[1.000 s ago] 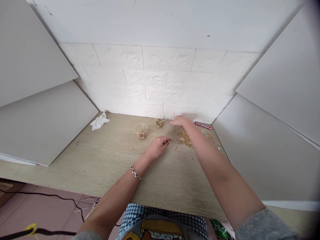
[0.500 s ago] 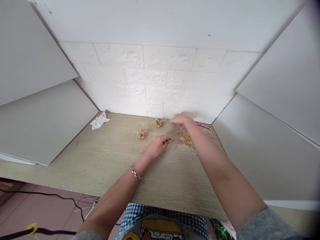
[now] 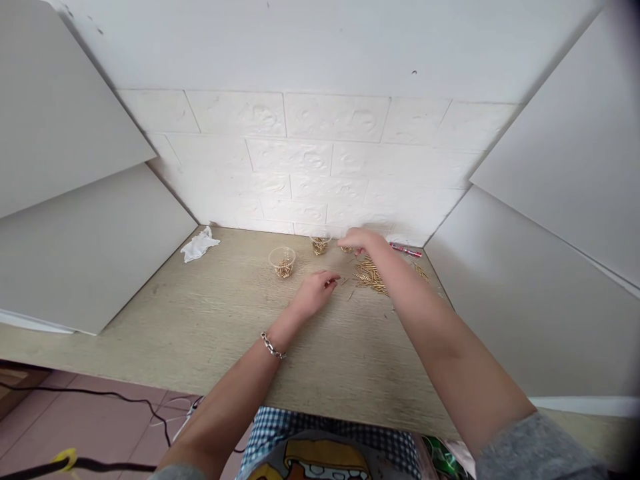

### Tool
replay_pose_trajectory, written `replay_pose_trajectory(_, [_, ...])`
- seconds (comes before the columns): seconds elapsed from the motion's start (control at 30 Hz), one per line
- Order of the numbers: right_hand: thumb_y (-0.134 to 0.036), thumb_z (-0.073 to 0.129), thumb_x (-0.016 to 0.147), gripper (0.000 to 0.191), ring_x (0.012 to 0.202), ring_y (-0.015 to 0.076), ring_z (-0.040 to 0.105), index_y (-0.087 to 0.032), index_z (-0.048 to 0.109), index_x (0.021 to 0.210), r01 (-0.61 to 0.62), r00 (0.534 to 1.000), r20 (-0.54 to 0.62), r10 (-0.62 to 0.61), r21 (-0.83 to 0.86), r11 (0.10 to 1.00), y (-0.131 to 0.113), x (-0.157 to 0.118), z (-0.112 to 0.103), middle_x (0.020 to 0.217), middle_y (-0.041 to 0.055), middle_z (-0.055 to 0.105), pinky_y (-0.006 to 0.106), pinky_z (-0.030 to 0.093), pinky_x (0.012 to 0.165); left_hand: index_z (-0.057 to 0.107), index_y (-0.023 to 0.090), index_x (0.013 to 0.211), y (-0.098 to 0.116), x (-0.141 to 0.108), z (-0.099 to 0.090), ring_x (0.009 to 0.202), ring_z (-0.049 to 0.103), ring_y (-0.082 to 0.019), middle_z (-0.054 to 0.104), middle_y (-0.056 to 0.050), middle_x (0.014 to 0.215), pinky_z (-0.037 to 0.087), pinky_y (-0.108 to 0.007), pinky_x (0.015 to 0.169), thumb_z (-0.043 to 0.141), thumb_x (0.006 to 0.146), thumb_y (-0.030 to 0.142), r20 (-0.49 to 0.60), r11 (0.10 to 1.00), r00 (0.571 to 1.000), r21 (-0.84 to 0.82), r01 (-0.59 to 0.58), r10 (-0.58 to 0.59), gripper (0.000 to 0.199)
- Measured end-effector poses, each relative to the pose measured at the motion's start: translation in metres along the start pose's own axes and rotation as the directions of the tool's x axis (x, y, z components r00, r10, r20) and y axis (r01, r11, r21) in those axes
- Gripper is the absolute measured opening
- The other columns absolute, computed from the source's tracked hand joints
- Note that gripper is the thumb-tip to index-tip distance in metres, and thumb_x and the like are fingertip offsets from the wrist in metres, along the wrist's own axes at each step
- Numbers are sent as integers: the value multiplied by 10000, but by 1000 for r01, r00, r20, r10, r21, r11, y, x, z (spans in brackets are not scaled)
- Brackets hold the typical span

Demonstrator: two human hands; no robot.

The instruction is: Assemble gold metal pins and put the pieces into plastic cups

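Note:
My left hand [image 3: 316, 292] rests on the table with curled fingers, thumb and fingertips close together. Whatever they pinch is too small to make out. Just off the fingertips lie a few thin gold-coloured pins [image 3: 350, 295]. My right hand [image 3: 363, 239] reaches to the back, over a small clear cup [image 3: 346, 249] that it partly hides. Its fingers point down and look drawn together; their tips are hard to see. Below that wrist spreads a heap of gold-coloured metal pins [image 3: 370, 275], partly covered by my forearm.
Two more clear cups with gold-coloured pieces stand left of my right hand: one near the wall [image 3: 319, 246], one nearer me [image 3: 283, 265]. A red pen-like stick [image 3: 406, 250] lies at the back right. A crumpled white tissue [image 3: 200, 245] lies back left. Grey panels [image 3: 540, 293] flank the table.
Almost nothing differs. The view has shifted very slightly; both hands stay in about the same places, the right one still over the back cup.

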State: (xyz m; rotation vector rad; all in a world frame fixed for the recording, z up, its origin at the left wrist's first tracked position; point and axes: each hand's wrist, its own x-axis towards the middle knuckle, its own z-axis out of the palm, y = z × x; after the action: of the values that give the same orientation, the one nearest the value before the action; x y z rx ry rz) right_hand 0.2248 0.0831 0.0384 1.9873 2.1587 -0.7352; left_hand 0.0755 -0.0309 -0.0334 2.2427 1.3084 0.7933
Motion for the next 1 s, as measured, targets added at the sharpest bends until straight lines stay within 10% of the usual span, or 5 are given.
replay_pose_trajectory(0.3, [-473, 511, 719, 389, 477, 110, 490, -139, 550, 915, 8, 1000, -28, -2, 229, 973, 10, -5, -8, 642, 35, 558, 227, 387, 472, 499, 162, 970, -1, 3, 2, 642, 549, -101, 613, -23, 782, 450, -229, 616, 499, 750, 205, -91, 940, 966, -266, 212, -243, 224])
replay_pose_trajectory(1.0, [-474, 421, 801, 436, 534, 112, 463, -126, 557, 1026, -31, 998, -48, 50, 328, 944, 12, -28, -14, 727, 65, 568, 239, 391, 582, 644, 162, 828, -6, 7, 4, 737, 576, -117, 662, -4, 824, 457, -248, 722, 427, 672, 80, 3, 878, 955, -391, 275, -298, 279])
